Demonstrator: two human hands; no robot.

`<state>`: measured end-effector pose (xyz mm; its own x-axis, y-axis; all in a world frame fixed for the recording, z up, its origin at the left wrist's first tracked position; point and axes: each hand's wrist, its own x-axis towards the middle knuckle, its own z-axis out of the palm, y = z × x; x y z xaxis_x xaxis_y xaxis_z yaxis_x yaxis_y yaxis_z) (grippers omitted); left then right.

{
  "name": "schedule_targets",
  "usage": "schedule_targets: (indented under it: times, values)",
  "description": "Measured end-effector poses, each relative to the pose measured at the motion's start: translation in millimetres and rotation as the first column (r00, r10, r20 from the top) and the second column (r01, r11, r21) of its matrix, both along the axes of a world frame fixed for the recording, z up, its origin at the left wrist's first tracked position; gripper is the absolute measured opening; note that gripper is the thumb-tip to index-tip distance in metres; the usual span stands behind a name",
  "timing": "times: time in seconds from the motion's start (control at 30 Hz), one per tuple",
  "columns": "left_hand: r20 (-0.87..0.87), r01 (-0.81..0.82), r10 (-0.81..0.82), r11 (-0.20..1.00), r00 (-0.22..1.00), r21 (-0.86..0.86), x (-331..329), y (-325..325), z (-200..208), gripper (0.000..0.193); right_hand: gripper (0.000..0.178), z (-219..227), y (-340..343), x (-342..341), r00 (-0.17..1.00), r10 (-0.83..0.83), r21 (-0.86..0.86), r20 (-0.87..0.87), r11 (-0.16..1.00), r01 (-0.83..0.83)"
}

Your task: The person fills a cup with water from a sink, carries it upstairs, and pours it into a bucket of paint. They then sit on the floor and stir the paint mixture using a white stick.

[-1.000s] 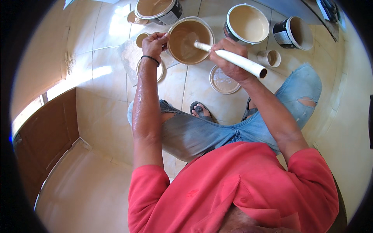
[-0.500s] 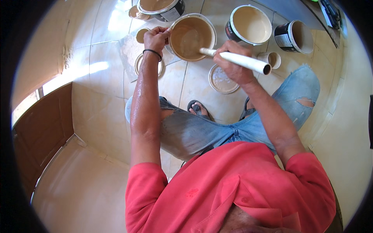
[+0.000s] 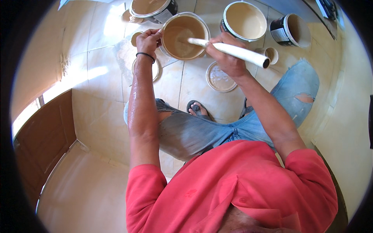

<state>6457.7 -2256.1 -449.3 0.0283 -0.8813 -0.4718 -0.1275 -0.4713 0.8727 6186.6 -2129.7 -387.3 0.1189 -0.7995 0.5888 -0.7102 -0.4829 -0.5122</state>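
Left hand (image 3: 149, 40) is pinching the bucket (image 3: 207, 31) by its rim, right hand (image 3: 227, 56) wrapped round a white pipe (image 3: 248, 56), tip apparently in the tan liquid (image 3: 175, 44). Bucket's on the tiled floor (image 3: 171, 83), well in from its left edge. Looks partway done imo; can't tell how much is left.

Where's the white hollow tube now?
Head view, upper right of centre: the white hollow tube is in the right hand, far end inside the round bucket of tan liquid.
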Motion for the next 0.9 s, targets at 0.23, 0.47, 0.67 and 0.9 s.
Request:
schedule_targets:
  times: [0.23, 0.47, 0.67, 0.9]
  values:
    - [0.017, 0.04, -0.041, 0.999, 0.999, 0.022, -2, -6, -1, 0.015, 0.011, -2, -26, 22, 0.991, 0.108, -0.105, -0.077, 0.988, -0.116]
    - [-0.038, -0.063, 0.064, 0.998, 0.997, 0.016, 15, -2, -9, 0.011, 0.012, -3, -8, 1, 0.941, 0.238, 0.101, 0.242, 0.958, -0.268]
    - [-0.041, -0.041, 0.041, 0.999, 0.998, 0.009, 3, -5, -4, 0.011, 0.013, -1, -47, 3, 0.969, 0.212, -0.099, 0.127, 0.975, -0.2]
    - [-0.045, -0.082, 0.083, 0.996, 0.996, 0.021, 8, -4, -7, 0.014, 0.011, 6, -6, 2, 0.907, 0.164, 0.141, 0.388, 0.962, -0.235]
